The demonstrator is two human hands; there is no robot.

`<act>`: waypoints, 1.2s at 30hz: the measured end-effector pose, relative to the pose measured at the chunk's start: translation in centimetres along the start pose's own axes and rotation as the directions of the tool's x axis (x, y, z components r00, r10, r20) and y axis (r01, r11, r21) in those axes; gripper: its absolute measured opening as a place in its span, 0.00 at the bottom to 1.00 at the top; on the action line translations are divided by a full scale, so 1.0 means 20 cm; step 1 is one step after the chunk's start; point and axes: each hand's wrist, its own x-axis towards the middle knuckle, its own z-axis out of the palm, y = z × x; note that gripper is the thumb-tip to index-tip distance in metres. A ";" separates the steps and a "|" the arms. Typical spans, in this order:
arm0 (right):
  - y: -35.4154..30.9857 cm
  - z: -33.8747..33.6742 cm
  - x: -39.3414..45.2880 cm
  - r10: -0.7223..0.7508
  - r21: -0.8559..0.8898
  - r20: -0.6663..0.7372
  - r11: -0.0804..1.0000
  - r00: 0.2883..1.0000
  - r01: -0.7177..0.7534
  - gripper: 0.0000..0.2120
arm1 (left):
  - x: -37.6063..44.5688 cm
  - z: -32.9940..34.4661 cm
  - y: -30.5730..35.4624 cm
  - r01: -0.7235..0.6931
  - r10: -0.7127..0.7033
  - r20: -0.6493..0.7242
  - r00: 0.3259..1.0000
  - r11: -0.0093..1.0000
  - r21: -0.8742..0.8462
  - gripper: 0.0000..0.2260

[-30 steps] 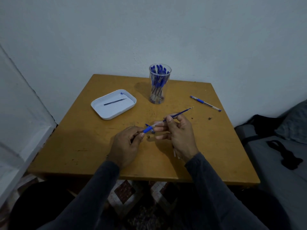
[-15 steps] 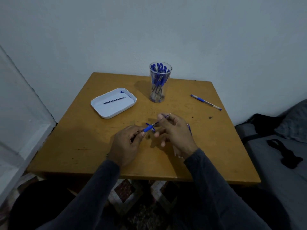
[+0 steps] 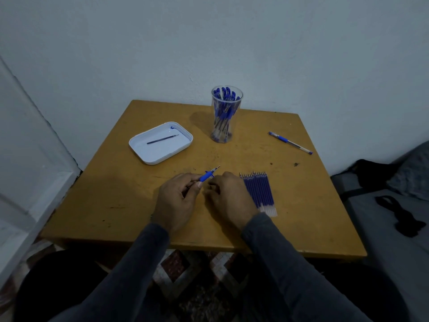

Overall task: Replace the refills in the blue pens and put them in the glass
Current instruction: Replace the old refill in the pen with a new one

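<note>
At left centre of the frame, a shallow white plastic tray (image 3: 139, 148) on the yellow wooden table (image 3: 301, 217) holds one thin dark spent refill (image 3: 162, 139). Below it, near the middle, the person's left hand (image 3: 175, 202) pinches a blue-gripped clear pen (image 3: 207, 175), its tip pointing up and right, with a small metal point showing. The right hand (image 3: 229, 198) lies just beside it, fingers curled downward; whether it holds anything cannot be told. Right of that hand lies a flat row of blue new refills (image 3: 258, 192), partly tucked under the wrist. At upper centre stands a clear glass tumbler (image 3: 226, 117) crowded with blue pens, and at the far right one loose blue-and-clear pen (image 3: 290, 142) awaits its turn. The likely risk: the wrist sweeping the refill row askew, or a loosely seated tip letting the refill slide out on the way to the glass. Nothing blocks the path there.
</note>
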 end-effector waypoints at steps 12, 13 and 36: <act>0.07 -0.20 -0.01 0.246 0.804 -0.050 0.585 0.968 -0.108 0.04 | 0.00 0.01 0.00 -0.006 0.006 0.011 1.000 0.999 0.041 0.09; 0.08 -0.22 -0.01 0.214 0.799 -0.054 0.595 0.975 -0.086 0.05 | 0.00 0.01 -0.01 -0.004 0.003 0.013 1.000 0.999 0.049 0.09; 0.09 -0.23 0.04 0.091 0.433 -0.033 0.899 0.995 -0.067 0.25 | 0.00 0.01 -0.03 -0.009 0.009 0.051 0.999 1.000 0.013 0.10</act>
